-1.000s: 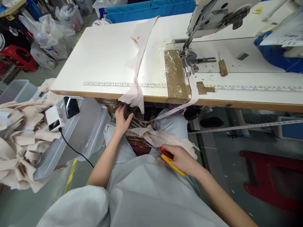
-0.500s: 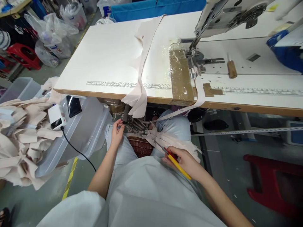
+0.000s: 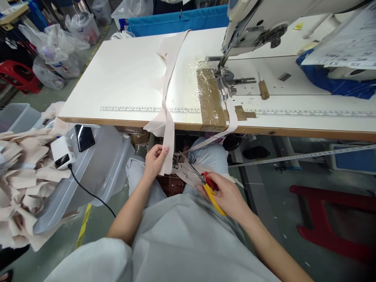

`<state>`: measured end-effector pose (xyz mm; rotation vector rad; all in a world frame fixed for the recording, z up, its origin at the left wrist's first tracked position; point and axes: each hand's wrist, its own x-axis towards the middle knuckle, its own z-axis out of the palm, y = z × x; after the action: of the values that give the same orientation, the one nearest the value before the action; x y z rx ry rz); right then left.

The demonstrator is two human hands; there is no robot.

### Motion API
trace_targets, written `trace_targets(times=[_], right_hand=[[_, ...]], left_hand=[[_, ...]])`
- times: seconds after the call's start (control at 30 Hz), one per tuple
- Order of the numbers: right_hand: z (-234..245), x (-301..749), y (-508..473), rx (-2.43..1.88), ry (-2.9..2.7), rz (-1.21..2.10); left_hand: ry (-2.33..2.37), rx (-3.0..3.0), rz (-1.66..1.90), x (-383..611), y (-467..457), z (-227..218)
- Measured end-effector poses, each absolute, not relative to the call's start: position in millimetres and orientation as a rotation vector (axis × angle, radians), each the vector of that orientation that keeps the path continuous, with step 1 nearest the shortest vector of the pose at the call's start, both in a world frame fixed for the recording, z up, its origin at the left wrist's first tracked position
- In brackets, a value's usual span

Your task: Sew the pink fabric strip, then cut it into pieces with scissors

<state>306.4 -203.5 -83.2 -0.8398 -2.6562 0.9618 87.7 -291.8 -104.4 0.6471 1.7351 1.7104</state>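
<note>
Place: sewing workshop | signs: sewing machine (image 3: 255, 23), ruler-marked worktable (image 3: 123, 74), heaped fabric pieces (image 3: 25, 176), yellow floor tape (image 3: 84, 226)

Fabric strip (image 3: 172, 58) across white table (image 3: 123, 74)

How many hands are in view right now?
2: the left hand pinching a pale fabric strip below the table edge, the right hand holding red-and-yellow scissors.
</note>
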Motion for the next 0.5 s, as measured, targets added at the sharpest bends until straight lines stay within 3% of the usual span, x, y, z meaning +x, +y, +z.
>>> trace_targets(times=[0.23, 0.5], right_hand=[[-61.3, 279.0, -189.1, -0.813, -2.549, 0.388], [-56.5, 264.0, -169.2, -0.697, -2.549, 0.117]], left_hand=[[1.428, 0.549, 1.685, 98.3, -293.5, -67.9], [1.367, 0.457, 1.730, 103.3, -291.8, -64.1]])
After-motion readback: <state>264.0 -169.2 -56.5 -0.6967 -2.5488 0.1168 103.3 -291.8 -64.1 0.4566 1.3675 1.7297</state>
